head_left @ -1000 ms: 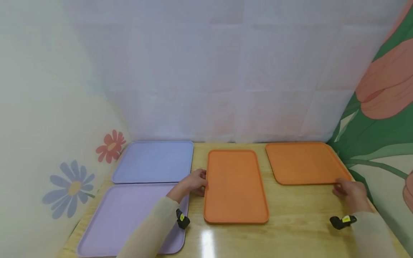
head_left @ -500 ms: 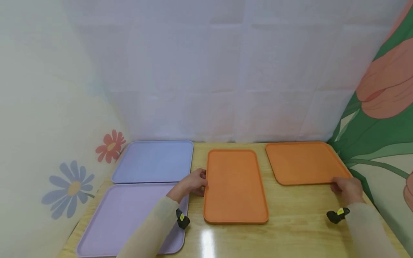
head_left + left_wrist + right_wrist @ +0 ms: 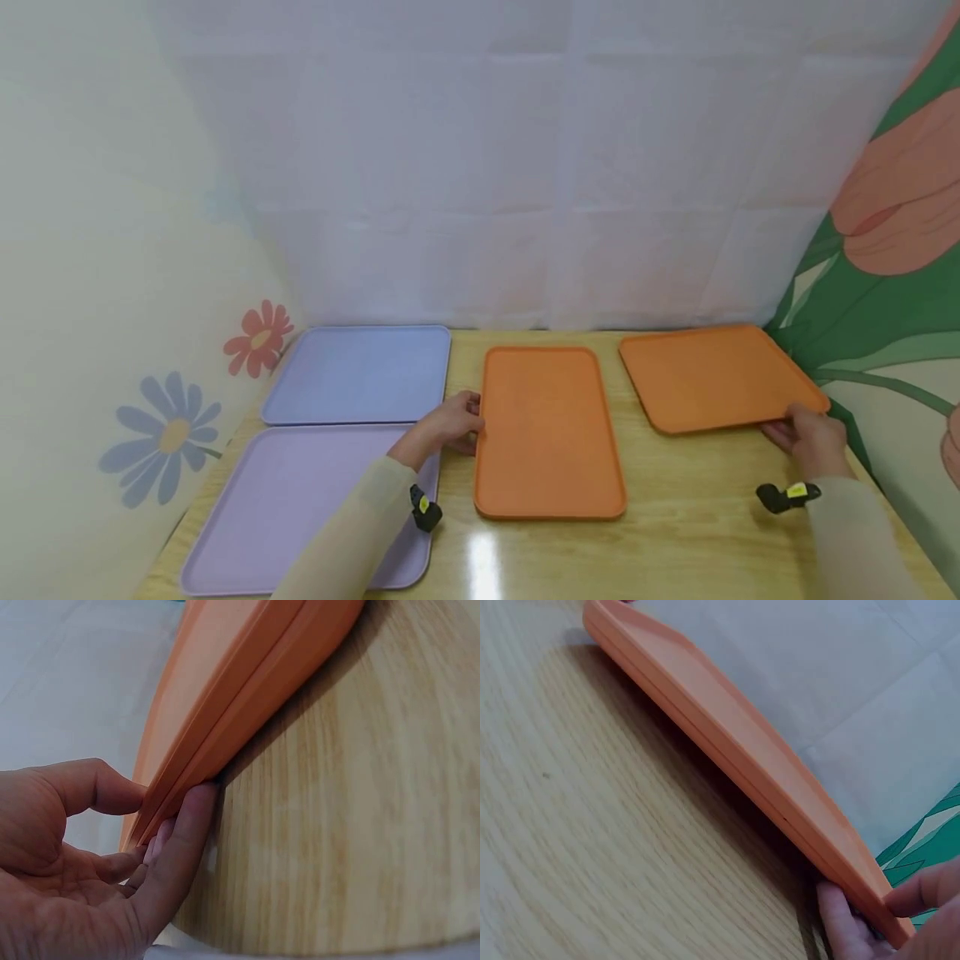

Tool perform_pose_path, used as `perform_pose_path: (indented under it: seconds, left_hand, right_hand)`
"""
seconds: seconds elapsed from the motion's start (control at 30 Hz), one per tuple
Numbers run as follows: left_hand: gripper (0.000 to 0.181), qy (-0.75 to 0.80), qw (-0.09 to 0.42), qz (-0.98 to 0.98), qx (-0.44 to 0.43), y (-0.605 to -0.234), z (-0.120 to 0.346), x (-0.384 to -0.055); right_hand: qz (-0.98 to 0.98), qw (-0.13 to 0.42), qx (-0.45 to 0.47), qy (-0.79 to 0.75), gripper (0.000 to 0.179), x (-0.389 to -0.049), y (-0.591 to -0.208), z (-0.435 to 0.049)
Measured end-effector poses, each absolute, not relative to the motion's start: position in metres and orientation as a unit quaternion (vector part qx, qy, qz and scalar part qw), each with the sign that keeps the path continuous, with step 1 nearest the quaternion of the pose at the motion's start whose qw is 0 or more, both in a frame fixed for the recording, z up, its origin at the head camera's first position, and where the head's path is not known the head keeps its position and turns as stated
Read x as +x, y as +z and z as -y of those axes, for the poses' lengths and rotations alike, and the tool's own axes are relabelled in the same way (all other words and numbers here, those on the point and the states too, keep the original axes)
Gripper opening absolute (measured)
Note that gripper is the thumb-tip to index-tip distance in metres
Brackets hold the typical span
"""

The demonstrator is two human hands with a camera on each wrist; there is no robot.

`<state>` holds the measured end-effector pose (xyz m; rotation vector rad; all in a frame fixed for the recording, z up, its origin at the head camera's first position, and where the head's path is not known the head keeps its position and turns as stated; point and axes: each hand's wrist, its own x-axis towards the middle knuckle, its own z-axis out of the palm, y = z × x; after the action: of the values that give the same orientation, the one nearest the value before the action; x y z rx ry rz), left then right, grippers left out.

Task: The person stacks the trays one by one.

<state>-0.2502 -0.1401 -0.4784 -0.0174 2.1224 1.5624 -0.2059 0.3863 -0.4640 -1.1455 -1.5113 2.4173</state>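
Observation:
In the middle of the table lies an upright-set orange tray (image 3: pixel 550 433). My left hand (image 3: pixel 455 422) pinches its left edge, the thumb at the top rim and the fingers (image 3: pixel 184 847) reaching under it. The edge (image 3: pixel 247 690) shows a lengthwise groove; whether this is one tray or a stack I cannot tell. My right hand (image 3: pixel 813 437) grips the front right corner of a second orange tray (image 3: pixel 720 379), set crosswise at the back right. That tray's right side is tilted up off the table, and a shadow shows beneath it in the right wrist view.
At the left, a blue tray (image 3: pixel 360 375) lies behind a lilac tray (image 3: pixel 300 500), partly under my left forearm. A white sheet (image 3: pixel 525 167) hangs along the table's back edge. Painted walls stand at both sides. The wooden table (image 3: pixel 697 517) shows in front of the right tray.
The right hand has shifted its grip along the right orange tray's front edge and raised that corner off the table. The left hand and the other trays stay put.

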Motion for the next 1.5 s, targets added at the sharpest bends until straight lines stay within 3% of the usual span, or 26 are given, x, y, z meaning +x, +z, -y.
perform_pose_path:
  seconds: [0.23, 0.43, 0.53, 0.67, 1.0, 1.5]
  left_hand:
    - [0.064, 0.574, 0.253, -0.779, -0.007, -0.477, 0.14, -0.25]
    - [0.064, 0.574, 0.252, -0.779, -0.006, -0.478, 0.142, -0.25]
    - [0.065, 0.576, 0.251, -0.778, -0.009, -0.478, 0.141, -0.251]
    - [0.066, 0.576, 0.253, -0.777, -0.012, -0.478, 0.141, -0.251]
    - [0.065, 0.581, 0.255, -0.773, -0.014, -0.478, 0.14, -0.248]
    - [0.064, 0.58, 0.253, -0.774, -0.013, -0.477, 0.14, -0.248]
  right_hand:
    - [0.435, 0.042, -0.353, 0.828, 0.078, -0.204, -0.463, -0.385]
    - [0.366, 0.036, -0.297, 0.881, 0.046, -0.195, -0.464, -0.383]
    - [0.313, 0.026, -0.261, 0.913, 0.039, -0.191, -0.467, -0.385]
    - [0.272, 0.017, -0.236, 0.933, 0.04, -0.19, -0.471, -0.387]
    - [0.295, 0.046, -0.291, 0.909, 0.038, -0.19, -0.466, -0.381]
    - [0.306, 0.053, -0.203, 0.928, 0.037, -0.178, -0.456, -0.372]
